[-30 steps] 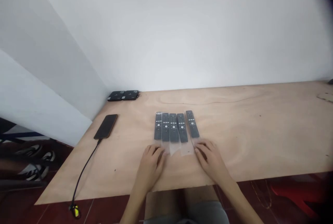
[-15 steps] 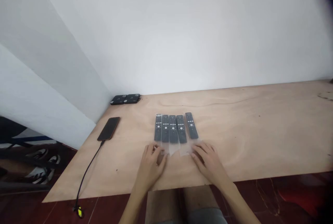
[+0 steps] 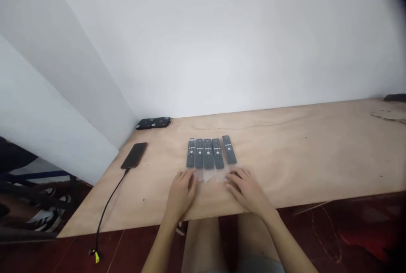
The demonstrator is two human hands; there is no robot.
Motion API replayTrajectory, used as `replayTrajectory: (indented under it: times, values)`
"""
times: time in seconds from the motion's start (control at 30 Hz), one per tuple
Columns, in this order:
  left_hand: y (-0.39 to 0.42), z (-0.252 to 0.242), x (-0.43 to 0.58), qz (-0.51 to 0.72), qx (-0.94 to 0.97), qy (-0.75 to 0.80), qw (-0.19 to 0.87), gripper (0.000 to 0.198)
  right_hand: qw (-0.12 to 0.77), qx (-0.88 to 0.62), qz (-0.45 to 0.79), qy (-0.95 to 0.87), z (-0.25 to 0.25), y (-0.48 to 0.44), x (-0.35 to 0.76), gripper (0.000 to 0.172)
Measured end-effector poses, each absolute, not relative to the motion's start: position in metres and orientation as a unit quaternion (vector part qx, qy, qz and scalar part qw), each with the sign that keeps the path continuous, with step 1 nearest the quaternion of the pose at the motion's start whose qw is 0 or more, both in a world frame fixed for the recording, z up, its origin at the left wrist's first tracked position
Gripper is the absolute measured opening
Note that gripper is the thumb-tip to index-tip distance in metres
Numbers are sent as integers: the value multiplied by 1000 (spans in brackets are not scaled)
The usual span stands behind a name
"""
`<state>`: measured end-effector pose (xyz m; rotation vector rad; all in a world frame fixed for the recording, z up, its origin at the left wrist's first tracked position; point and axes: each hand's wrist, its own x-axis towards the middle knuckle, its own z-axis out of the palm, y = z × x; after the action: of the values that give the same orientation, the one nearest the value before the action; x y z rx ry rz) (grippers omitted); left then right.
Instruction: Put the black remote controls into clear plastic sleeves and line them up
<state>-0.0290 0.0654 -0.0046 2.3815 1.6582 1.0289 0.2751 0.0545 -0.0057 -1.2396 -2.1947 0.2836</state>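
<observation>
Several black remote controls [image 3: 207, 153] lie side by side on the plywood table [image 3: 301, 158], buttons up, each in a clear plastic sleeve [image 3: 206, 175]. The rightmost remote sits a little farther away than the others. My left hand [image 3: 180, 192] rests at the near end of the left sleeves, fingers curved down. My right hand [image 3: 244, 189] lies on the plastic at the right, fingertips on the sleeve ends. Neither hand visibly grips anything.
A black smartphone [image 3: 133, 155] lies at the left with a black cable [image 3: 109, 209] hanging over the table edge. Two flat black boxes [image 3: 153, 122] stand in the far corner against the white wall [image 3: 222, 40]. Shoes [image 3: 44, 218] sit on the dark red floor.
The view has tilted down, so the table's near edge sits higher in the picture. My hands have drawn slightly closer together at the sleeve ends. The remotes look unmoved.
</observation>
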Motion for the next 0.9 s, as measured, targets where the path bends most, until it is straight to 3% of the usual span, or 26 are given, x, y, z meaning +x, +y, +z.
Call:
replayTrajectory:
  times: [0.27,0.9]
  values:
    - [65,-5,-28,334,768,546,21,30,315,-477,78,-817,-9,57,274,20]
    - [64,-2,-24,303,781,545,34,21,295,-464,91,-830,-8,57,277,23]
